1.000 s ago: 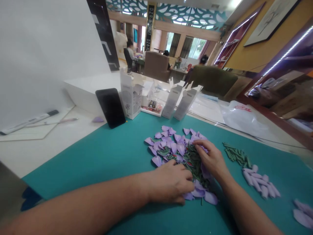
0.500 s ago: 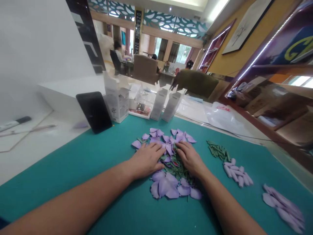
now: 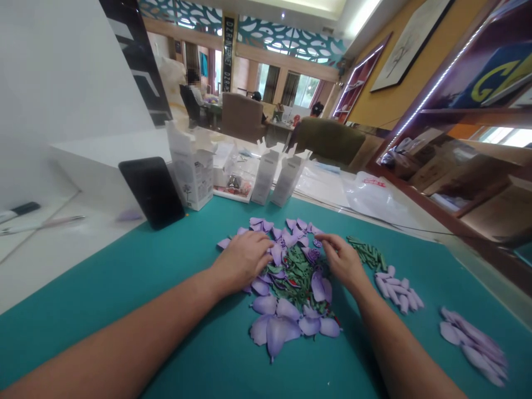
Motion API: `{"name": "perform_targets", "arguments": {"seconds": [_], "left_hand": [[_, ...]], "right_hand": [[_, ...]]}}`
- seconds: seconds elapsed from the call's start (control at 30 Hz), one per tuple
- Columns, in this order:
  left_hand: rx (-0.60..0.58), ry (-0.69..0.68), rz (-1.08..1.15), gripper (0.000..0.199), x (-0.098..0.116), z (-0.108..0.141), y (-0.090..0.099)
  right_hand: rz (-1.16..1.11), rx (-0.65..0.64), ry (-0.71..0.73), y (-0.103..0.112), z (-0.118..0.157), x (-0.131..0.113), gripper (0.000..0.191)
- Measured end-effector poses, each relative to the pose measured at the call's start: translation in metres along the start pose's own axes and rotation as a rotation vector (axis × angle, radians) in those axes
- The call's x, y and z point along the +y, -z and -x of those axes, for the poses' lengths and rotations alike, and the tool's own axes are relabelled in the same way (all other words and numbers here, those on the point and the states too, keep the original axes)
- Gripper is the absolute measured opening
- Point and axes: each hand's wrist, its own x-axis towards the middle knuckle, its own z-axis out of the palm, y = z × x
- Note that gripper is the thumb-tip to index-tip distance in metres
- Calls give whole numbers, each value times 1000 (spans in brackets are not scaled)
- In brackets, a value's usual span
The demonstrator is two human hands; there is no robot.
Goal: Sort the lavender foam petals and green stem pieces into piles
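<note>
A pile of purple petal-shaped pieces (image 3: 282, 331) and small green pieces (image 3: 299, 269) lies on the green mat (image 3: 199, 343). Over the pile's left side, my left hand (image 3: 245, 257) rests palm down on purple pieces, fingers loosely extended. My right hand (image 3: 344, 260) is at the upper right edge, its index fingertip by a small round purple piece (image 3: 317, 243) and its thumb apart from the finger. Whether that fingertip touches the piece is unclear. Bits of red show among the green.
To the right lie groups of green sticks (image 3: 368, 253), lilac rolled pieces (image 3: 399, 289) and long lilac petals (image 3: 474, 343). A black tablet (image 3: 152, 191), white boxes (image 3: 191, 177) and a plastic bag (image 3: 374, 194) stand or lie behind. People sit at desks farther back.
My right hand has moved right, off the pile's middle to its edge, uncovering green and purple pieces. My left hand has shifted slightly left. Several front petals have moved apart.
</note>
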Motion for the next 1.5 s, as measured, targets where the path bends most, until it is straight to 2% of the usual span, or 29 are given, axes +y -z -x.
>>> {"name": "perform_targets", "arguments": {"seconds": [0.07,0.2,0.27,0.33,0.53,0.67,0.83,0.97,1.1,1.27,1.5], "left_hand": [[-38,-79,41,34,5,2,-2],[-176,-216,43,58,14,10,-10],[-238,-235,9,68,15,13,-13],[-254,-226,-36,69,12,13,-14],[-149,-113,-117,53,9,9,-6],[-63,-125,-75,37,14,6,-6],[9,-175,16,30,15,7,-9],[45,-196,44,26,15,8,-9],[46,-188,59,23,16,7,-8],[39,-191,66,24,19,8,-8],[70,-207,95,21,19,10,-9]], "right_hand": [[-44,23,-46,3,-1,4,30],[-48,3,-44,0,0,1,31],[-11,-33,-4,-3,2,-2,31],[22,-60,33,-5,3,-3,31],[58,-37,29,-6,3,5,31],[163,-55,109,-9,-5,7,32],[330,-241,204,-27,-32,4,40],[379,-360,229,-41,-51,4,50],[401,-415,229,-46,-61,5,43],[356,-416,204,-43,-63,4,18],[193,-346,100,-31,-43,4,25]]}}
